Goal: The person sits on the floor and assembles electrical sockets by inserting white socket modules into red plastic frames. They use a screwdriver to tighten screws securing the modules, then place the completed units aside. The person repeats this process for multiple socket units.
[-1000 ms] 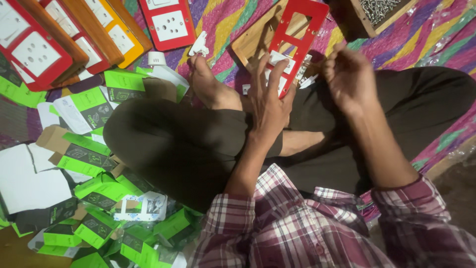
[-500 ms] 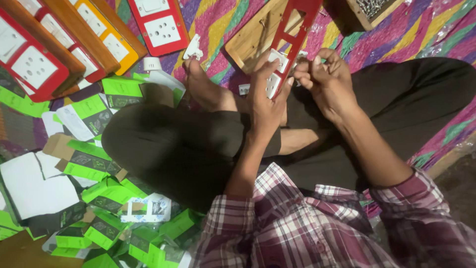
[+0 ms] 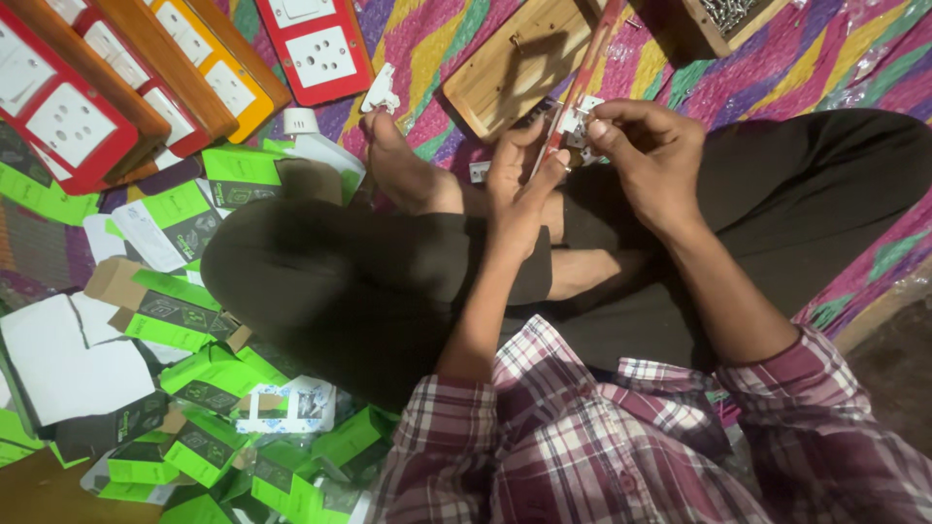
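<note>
Left hand (image 3: pixel 519 189) grips the red frame (image 3: pixel 575 92) edge-on, fingers closed around it; right hand (image 3: pixel 650 155) pinches a white switch (image 3: pixel 579 118) against it.

Seated person, legs crossed on mat (image 3: pixel 680 58). Both hands above lap: left hand (image 3: pixel 519 189) just left of right hand (image 3: pixel 650 160), thin panel frame (image 3: pixel 582 78) on edge between them. Wooden board (image 3: pixel 519 63) beyond hands. Switch boards (image 3: pixel 116 87) far left. Carton pile (image 3: pixel 184 388) left of knee.
</note>
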Demonstrator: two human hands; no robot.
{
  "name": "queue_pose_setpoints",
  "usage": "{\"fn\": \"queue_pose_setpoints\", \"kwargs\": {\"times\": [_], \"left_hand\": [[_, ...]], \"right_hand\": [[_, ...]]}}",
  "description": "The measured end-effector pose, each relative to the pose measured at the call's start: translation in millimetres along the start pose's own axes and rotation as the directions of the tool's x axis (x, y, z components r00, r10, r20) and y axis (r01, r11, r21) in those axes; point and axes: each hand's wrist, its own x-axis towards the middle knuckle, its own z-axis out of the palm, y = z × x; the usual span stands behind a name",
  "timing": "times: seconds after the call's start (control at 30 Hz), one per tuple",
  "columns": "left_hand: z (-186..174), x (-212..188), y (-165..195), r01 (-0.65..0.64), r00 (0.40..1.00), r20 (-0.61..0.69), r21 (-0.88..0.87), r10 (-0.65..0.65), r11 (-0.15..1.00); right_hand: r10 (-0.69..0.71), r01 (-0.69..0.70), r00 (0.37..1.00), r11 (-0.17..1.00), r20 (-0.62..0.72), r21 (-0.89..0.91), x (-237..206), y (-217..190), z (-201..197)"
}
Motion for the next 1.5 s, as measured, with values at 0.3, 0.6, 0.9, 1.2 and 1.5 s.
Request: {"fn": "queue_pose_setpoints", "kwargs": {"times": [0.3, 0.6, 0.9, 1.2, 1.5], "left_hand": [[7, -1, 11, 0.066, 0.998, -0.033, 0.182, -0.061, 0.981], [9, -3, 19, 0.113, 0.993, 0.027, 0.026, -0.114, 0.993], [5, -5, 15, -0.046, 0.997, 0.069, 0.332, 0.024, 0.942], [8, -1, 20, 0.100, 0.994, 0.021, 0.184, -0.105, 0.978], [7, 0, 11, -0.004, 0.998, 0.057, 0.291, -0.014, 0.957]], "right_hand": [[0.017, -0.017, 1.000, 0.999, -0.001, 0.043, 1, 0, 3], [-0.123, 0.129, 0.991, 0.980, 0.046, -0.150, 3, 8, 3], [-0.041, 0.048, 0.994, 0.996, 0.102, -0.075, 9, 4, -3], [-0.174, 0.188, 0.979, 0.972, 0.105, -0.139, 6, -8, -3], [-0.238, 0.341, 0.931, 0.838, 0.278, -0.425, 7, -14, -6]]}}
